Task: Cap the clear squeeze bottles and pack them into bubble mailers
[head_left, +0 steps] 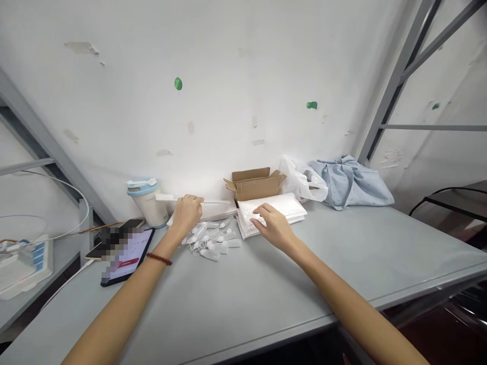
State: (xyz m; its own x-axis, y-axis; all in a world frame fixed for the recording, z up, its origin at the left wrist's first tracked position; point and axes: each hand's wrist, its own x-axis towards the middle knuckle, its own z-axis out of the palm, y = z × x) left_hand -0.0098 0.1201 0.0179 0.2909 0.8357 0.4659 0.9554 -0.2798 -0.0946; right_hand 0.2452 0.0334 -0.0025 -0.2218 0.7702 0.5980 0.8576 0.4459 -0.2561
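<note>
My left hand (pixel 187 214) is closed round a long thin white piece (pixel 215 202), which juts out on both sides of the fist; its exact kind I cannot make out. Below it, a pale flat stack (pixel 218 212) lies partly hidden. Beside and under that hand is a pile of small clear plastic dropper-like tubes (pixel 213 243). My right hand (pixel 273 224) hovers at a stack of white padded envelopes (pixel 289 207), fingers bent, thumb apart, nothing between them. Whether its fingertips touch the top envelope I cannot tell.
An opened cardboard box (pixel 253 187) stands behind the envelopes, with a white plastic bag (pixel 300 177) and a light blue cloth bag (pixel 353 182) to its right. At left are a blue-lidded cup (pixel 148 205), a phone (pixel 125 233) and a tablet (pixel 139 253) on the grey table (pixel 247 304).
</note>
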